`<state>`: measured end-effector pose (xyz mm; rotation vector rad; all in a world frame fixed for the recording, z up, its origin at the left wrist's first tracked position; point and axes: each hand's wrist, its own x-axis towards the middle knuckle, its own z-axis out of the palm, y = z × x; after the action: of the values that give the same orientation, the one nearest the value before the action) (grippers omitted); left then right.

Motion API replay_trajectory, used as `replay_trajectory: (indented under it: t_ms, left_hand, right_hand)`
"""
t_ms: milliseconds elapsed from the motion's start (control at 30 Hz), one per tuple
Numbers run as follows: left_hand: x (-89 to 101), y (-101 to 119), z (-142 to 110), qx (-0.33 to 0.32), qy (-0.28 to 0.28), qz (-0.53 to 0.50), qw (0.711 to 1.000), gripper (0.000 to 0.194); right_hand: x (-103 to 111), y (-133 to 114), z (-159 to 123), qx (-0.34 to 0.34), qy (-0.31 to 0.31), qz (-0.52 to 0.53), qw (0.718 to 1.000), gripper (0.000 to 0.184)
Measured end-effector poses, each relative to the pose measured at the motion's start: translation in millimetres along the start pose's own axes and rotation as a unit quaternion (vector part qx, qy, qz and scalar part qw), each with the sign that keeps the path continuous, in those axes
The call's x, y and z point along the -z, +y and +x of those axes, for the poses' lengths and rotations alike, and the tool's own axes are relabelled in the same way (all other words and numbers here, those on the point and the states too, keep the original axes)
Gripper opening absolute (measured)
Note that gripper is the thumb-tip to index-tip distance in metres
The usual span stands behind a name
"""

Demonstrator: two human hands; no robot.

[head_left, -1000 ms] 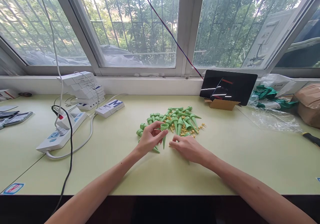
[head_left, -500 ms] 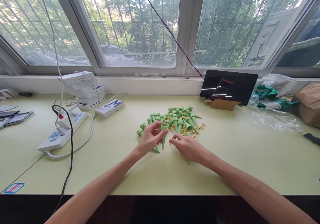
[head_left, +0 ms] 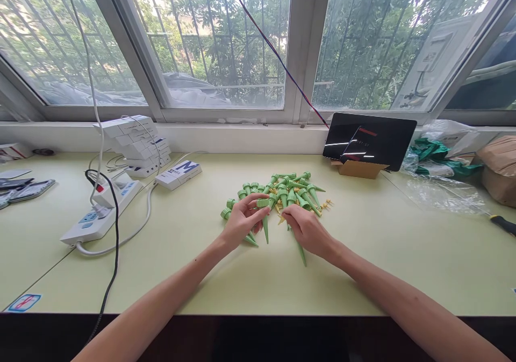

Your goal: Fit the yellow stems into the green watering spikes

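- The left hand (head_left: 243, 219) is closed on a green spike (head_left: 265, 232), gripping it at the wide, ribbed end between thumb and fingers; the spike stands nearly upright, narrow tip down, in front of the pile of green spikes (head_left: 291, 196); whether that tip touches the table (head_left: 250, 286) I cannot tell;
- the right hand (head_left: 308, 230) is near it, fingers curled and thumb close to the forefinger; a yellow piece (head_left: 281, 220) shows right by the fingertips, though I cannot tell whether it is pinched or lies beyond them;
- a second green spike (head_left: 302, 255) juts from under the right hand, tip toward the person; any contact with the palm is hidden;
- the held spike looks like moulded plastic, so it is likely light, stiff and hardly fragile; its smooth taper may slip or swivel in the fingers, so the ribbed end seems the better hold;
- the small yellow pieces (head_left: 328, 203), scattered among the pile and to its right, look light and probably roll easily; a fingertip pinch at the thicker end should suit them.
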<state>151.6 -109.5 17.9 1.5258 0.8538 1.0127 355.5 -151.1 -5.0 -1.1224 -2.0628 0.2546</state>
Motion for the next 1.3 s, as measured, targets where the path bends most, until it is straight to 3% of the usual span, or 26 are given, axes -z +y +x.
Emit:
replay_trajectory:
  t_ms: [333,1067,1300]
  left_hand:
    - [0.3,-0.6,-0.7,0.018,-0.047,-0.047,0.998,0.044]
    - [-2.0,-6.6,-0.4,0.018,-0.091,-0.059,0.994,0.048]
    - [-2.2,-2.9,-2.0,0.018,-0.110,-0.046,0.993,0.048]
  right_hand:
    - [-1.0,1.9,-0.7,0.005,0.035,0.053,0.998,0.020]
    - [4.3,-6.9,0.3,0.013,0.114,0.068,0.991,0.015]
    - [3.8,-6.5,0.4,0.022,0.099,0.069,0.992,0.016]
